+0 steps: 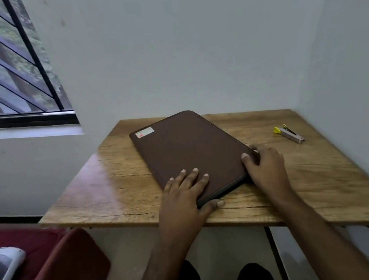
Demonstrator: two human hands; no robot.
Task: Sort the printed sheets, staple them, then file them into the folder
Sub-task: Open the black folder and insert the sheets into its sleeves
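Observation:
A dark brown folder (186, 148) lies closed and slanted on the wooden table (119, 183), with a small label at its far left corner. My left hand (184, 194) lies flat on the folder's near end, fingers straight, thumb against its near edge. My right hand (264, 165) grips the folder's near right corner, fingers curled round the edge. A small stapler (288, 134) with a yellow end lies on the table to the right, apart from both hands. No printed sheets are visible.
The table stands in a corner, with walls behind and to the right. A barred window (9, 67) is at the upper left. A red cushioned seat (53, 267) with a white object (3, 266) on it is at the lower left.

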